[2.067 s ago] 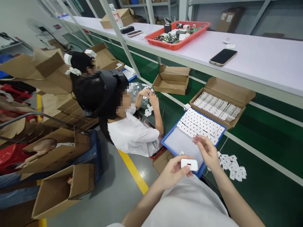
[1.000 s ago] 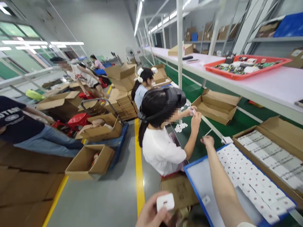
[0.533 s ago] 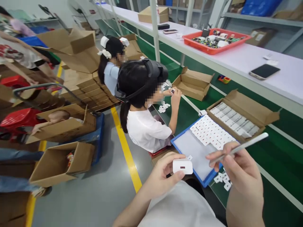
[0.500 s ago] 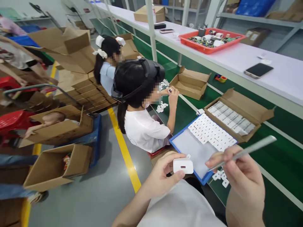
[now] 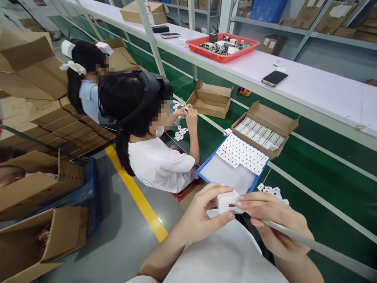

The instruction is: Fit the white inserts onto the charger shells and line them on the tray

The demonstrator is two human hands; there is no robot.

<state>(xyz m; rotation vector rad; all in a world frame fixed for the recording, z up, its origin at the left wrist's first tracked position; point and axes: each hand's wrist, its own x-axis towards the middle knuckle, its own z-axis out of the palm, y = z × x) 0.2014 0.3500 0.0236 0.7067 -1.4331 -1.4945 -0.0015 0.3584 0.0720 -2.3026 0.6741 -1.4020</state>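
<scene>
A white USB charger block (image 5: 225,202) is gripped by my left hand (image 5: 200,216), its slotted face turned to the right. My right hand (image 5: 282,222) is closed around a slim silver metal tool (image 5: 318,245) that slants down to the lower right. The right fingertips meet the charger beside its slot; they hide where the tool ends. Just beyond my hands lies a blue-rimmed tray (image 5: 204,173), partly filled with rows of white pieces with small red slots (image 5: 241,155). Loose white slotted plates (image 5: 272,191) lie on the green bench right of the tray.
An open carton of packed white pieces (image 5: 259,131) stands behind the tray, with another open carton (image 5: 210,102) farther left. A person in a headset (image 5: 161,157) sits at my left. On the raised shelf are a red parts tray (image 5: 222,57) and a phone (image 5: 275,78).
My right hand has moved left to the charger, and the tool now slants down to the right instead of up. The view has swung right. My left hand still holds the charger.
</scene>
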